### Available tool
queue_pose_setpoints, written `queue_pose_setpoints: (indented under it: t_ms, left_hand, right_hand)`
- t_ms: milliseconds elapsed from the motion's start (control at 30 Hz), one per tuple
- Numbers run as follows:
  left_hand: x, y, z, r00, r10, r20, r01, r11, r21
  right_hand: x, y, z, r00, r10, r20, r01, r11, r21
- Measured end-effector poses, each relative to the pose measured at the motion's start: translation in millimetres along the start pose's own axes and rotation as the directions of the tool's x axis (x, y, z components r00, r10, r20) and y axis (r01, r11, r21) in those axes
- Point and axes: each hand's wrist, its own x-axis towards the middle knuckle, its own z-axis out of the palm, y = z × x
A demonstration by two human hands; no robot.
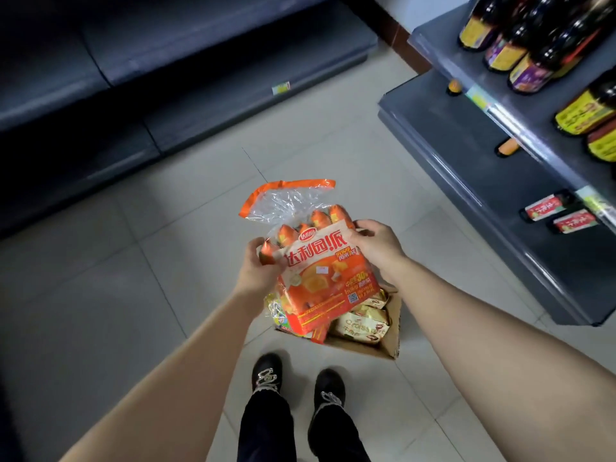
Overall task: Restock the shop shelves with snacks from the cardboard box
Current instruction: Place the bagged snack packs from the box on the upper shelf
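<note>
With the left hand (pixel 258 271) and right hand (pixel 375 245) each pinching an upper corner of the orange snack bag (pixel 328 281) above the cardboard box (pixel 388 338), the slick plastic could slip free and drop.

So the bag (pixel 320 271) is orange up front with big white lettering. The top is clear plastic with an orange seal strip, and you can see little orange-wrapped cakes inside. It's up in the air, tilted, with the left hand (pixel 261 271) gripping its left edge and the right hand (pixel 376 246) on its upper right corner, just above the box (pixel 390 331). That's brown cardboard, open, on the floor, with cream croissant packs (pixel 361 323) lying inside. Dark grey shelves (pixel 216 38) run along the left.
</note>
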Motion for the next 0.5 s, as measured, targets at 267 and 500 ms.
queue_pose_setpoints:
  t_ms: [267, 500]
  left_hand:
    - [-35.9, 87.0, -80.2, 0.987, 0.094, -0.131, -0.113, 0.983, -0.144]
    - [-57.3, 143.0, -153.4, 0.959, 0.261, -0.113, -0.276, 0.949, -0.151]
  right_hand:
    - [-52.1, -94.8, 10.9, 0.949, -0.126, 0.290, 0.121, 0.992, 0.035]
    - [-76.3, -186.3, 51.7, 0.956, -0.214, 0.199, 0.175, 0.965, 0.197]
